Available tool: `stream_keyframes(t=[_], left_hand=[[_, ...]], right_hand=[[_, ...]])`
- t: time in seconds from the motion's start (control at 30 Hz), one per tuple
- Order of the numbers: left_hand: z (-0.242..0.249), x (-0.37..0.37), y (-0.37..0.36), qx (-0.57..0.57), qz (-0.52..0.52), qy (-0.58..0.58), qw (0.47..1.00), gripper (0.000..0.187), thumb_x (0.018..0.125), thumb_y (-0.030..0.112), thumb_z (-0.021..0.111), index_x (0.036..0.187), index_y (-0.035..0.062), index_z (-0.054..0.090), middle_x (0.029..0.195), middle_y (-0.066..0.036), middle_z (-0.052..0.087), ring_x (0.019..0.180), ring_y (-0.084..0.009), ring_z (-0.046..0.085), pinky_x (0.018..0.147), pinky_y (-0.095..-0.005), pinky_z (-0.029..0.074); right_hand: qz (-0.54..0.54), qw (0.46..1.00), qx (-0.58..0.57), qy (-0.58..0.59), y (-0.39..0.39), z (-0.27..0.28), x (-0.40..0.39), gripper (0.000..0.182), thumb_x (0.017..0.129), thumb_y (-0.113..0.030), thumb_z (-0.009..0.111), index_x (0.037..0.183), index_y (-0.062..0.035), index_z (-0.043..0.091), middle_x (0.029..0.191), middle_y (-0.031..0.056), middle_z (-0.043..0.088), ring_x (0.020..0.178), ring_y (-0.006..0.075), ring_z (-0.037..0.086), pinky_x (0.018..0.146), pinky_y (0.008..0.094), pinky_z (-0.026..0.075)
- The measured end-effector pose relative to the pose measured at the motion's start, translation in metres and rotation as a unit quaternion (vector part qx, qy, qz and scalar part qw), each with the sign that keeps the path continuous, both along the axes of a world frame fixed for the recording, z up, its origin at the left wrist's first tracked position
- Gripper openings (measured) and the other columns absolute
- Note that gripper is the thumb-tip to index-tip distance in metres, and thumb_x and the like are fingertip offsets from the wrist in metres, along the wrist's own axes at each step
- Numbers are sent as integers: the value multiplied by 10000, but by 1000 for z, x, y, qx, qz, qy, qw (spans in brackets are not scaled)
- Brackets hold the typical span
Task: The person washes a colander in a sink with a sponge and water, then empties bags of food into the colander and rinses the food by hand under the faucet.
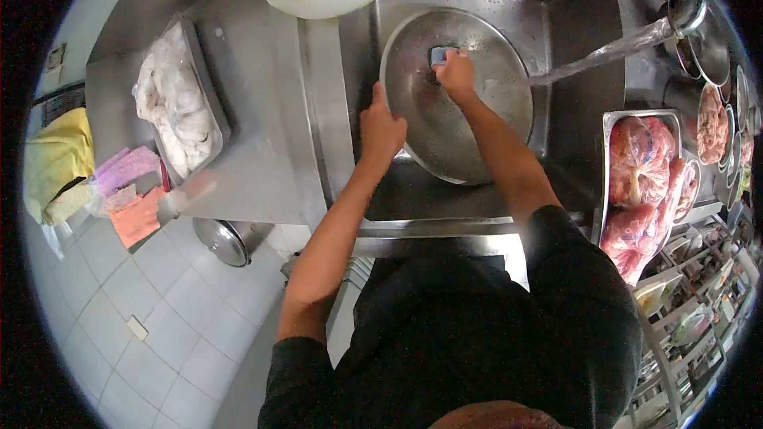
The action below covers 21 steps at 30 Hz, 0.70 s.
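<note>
A large round metal bowl [421, 147] sits tilted in the steel sink, wet on its inner side. My left hand [383, 133] grips its left rim, the index finger stretched along the edge and the other fingers curled. Inside the bowl, my right hand [455, 75] is closed on a small blue-grey sponge [442, 56], pressed against the upper part of the inner wall. Water [596, 56] runs from the faucet [690, 16] at the right and meets the bowl's right rim.
Above the sink's left edge stands a white plastic tub [318, 4] with yellowish residue. A metal tray [218, 131] of white bagged contents lies left. Bagged raw meat [636, 167] fills a tray at right. Cloths [127, 171] hang far left; a lidded pot [222, 242] is below.
</note>
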<state>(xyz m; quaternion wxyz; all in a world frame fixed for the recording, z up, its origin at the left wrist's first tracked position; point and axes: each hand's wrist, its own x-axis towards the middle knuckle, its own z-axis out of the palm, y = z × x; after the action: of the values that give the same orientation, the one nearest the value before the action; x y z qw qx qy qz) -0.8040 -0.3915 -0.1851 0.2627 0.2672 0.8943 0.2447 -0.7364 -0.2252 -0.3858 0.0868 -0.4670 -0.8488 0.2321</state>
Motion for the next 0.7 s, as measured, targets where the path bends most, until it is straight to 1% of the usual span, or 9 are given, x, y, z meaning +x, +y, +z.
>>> stream_keyframes(t=[0.03, 0.13, 0.23, 0.33, 0.43, 0.53, 0.57, 0.63, 0.7], left_hand=[[5, 0, 2, 0, 2, -9, 1000, 737, 707, 43, 580, 1389, -52, 320, 980, -308, 627, 874, -430, 628, 806, -471, 496], [0, 0, 3, -8, -7, 5, 1000, 727, 712, 46, 581, 1384, -51, 323, 985, -309, 626, 868, -436, 626, 805, -474, 497], [4, 2, 1, -28, -9, 1, 1000, 720, 717, 46, 584, 1381, -54, 321, 986, -307, 626, 867, -444, 622, 803, -477, 496], [7, 0, 1, -16, 4, -30, 999, 720, 720, 43, 589, 1381, -54, 319, 982, -304, 627, 866, -447, 618, 801, -479, 495], [8, 0, 1, -12, -5, -36, 999, 711, 726, 43, 590, 1380, -46, 324, 978, -305, 628, 892, -451, 616, 817, -482, 491], [-2, -7, 2, -1, -19, -10, 1000, 704, 729, 45, 591, 1377, -42, 330, 976, -309, 628, 924, -452, 613, 836, -480, 488], [-9, -8, 3, 7, -23, 1, 1000, 702, 730, 46, 592, 1375, -42, 331, 974, -310, 628, 934, -452, 612, 841, -479, 487], [6, -7, 7, -9, -10, -3, 1000, 696, 735, 50, 591, 1371, -55, 327, 973, -316, 627, 946, -449, 612, 844, -471, 490], [21, -10, 12, -18, -6, -18, 1000, 688, 741, 53, 586, 1368, -60, 324, 990, -323, 620, 949, -448, 613, 854, -466, 487]], right_hand=[[-6, 1000, 11, -2, 1, -1, 0, 358, 703, -305, 756, 910, -40, 634, 1016, 203, 587, 871, 372, 619, 737, 461, 496], [79, 994, -69, 43, -15, 10, 8, 352, 711, -303, 748, 903, -32, 633, 1049, 222, 568, 896, 378, 608, 768, 461, 490], [98, 993, -66, -9, -17, 15, 11, 360, 707, -299, 746, 904, -22, 627, 1098, 229, 552, 903, 383, 603, 792, 462, 484], [23, 999, -41, -2, 4, 12, 9, 332, 710, -266, 733, 903, -18, 627, 1037, 212, 568, 890, 386, 598, 782, 461, 485], [-10, 998, -37, -40, -6, 14, 3, 285, 719, -217, 717, 891, -11, 621, 996, 192, 583, 895, 383, 592, 776, 455, 487], [159, 977, -26, 139, -41, 22, 16, 245, 724, -181, 700, 894, -25, 618, 960, 185, 592, 900, 379, 587, 776, 451, 489], [193, 966, -56, 161, -47, 28, 26, 248, 721, -180, 699, 901, -31, 618, 959, 182, 592, 898, 377, 586, 775, 445, 490], [257, 937, -124, 201, -61, 41, 51, 255, 715, -178, 698, 916, -43, 617, 957, 176, 593, 894, 372, 585, 772, 433, 491], [258, 955, -126, 76, -52, 32, 92, 279, 703, -177, 698, 947, -64, 624, 992, 174, 589, 918, 382, 581, 771, 452, 486]])
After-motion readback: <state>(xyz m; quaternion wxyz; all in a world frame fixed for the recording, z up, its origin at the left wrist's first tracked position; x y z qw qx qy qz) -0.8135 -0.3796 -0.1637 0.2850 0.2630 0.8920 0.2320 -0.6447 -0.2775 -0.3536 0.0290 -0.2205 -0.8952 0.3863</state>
